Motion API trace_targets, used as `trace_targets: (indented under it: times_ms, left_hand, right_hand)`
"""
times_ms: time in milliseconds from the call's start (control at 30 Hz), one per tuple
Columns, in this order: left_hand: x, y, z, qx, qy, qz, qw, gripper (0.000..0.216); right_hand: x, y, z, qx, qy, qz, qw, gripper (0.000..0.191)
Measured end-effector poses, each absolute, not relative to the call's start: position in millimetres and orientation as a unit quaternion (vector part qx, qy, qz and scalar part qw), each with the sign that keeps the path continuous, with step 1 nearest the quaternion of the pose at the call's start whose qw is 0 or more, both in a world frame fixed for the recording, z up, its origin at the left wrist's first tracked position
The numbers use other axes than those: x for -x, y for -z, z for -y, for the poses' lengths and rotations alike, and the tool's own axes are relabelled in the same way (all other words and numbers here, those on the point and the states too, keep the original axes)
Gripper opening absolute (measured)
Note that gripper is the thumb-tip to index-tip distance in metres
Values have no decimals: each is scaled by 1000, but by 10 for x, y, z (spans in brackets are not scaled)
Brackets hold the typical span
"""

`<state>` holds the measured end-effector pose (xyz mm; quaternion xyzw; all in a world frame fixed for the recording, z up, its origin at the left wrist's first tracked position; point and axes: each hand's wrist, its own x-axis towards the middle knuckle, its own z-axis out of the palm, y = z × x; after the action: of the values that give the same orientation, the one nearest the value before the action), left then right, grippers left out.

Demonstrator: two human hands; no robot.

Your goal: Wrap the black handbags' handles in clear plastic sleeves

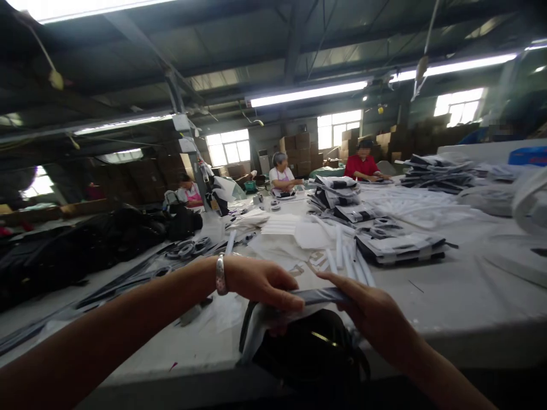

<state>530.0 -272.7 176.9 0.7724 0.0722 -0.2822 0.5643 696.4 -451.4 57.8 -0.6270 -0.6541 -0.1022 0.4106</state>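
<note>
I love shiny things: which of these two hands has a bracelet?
The left hand: a silver-coloured bracelet circles its wrist. None shows at the wrist of the right hand.

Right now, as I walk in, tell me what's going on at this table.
The person's left hand, wearing a bracelet, pinches a grey strip along the top of a black bag-like item at the near edge of the table. The right hand is against the strip's other end. Just beyond lie white tubes, with a black-and-white bundle to their right. A person in red sits across the table.
</note>
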Motion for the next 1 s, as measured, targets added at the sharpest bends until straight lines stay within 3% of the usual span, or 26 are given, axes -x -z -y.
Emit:
trace_targets:
  times_ms: [133, 267, 400, 433, 567, 667, 767, 1000]
  left_hand:
    - [-4964, -1478, 2410, -714, 326, -89, 613, 46]
    - [-4658, -1350, 2103, -738, 254, -156, 605, 38]
    - [-4641, -1575, 2096, -838, 154, -183, 491, 28]
    - [-4687, -1672, 2159, -860, 137, -174, 460, 26]
    - [-4914, -2057, 2489, -906, 69, -99, 405, 21]
    - [-4959, -2185, 2574, -901, 46, -51, 427, 24]
    - [-4860, -2126, 2432, -888, 45, -74, 452, 33]
    - [-4552, -1932, 2021, -866, -126, -153, 460, 48]
  right_hand:
    - [-7386, -304, 4780, 683, 136, 572, 433, 29]
    - [-7725, -129, 5003, 744, 106, 538, 383, 34]
    - [-7514, -484, 5018, 715, 235, 560, 346, 78]
    - [-7363, -650, 4970, 696, 256, 575, 346, 81]
    - [-6745, -1284, 4583, 600, 265, 688, 312, 73]
    - [-6592, -1492, 4291, 615, 173, 715, 282, 46]
    - [-6686, -1497, 4209, 658, 146, 686, 274, 24]
    - [-6992, -1065, 4540, 691, 173, 657, 246, 27]
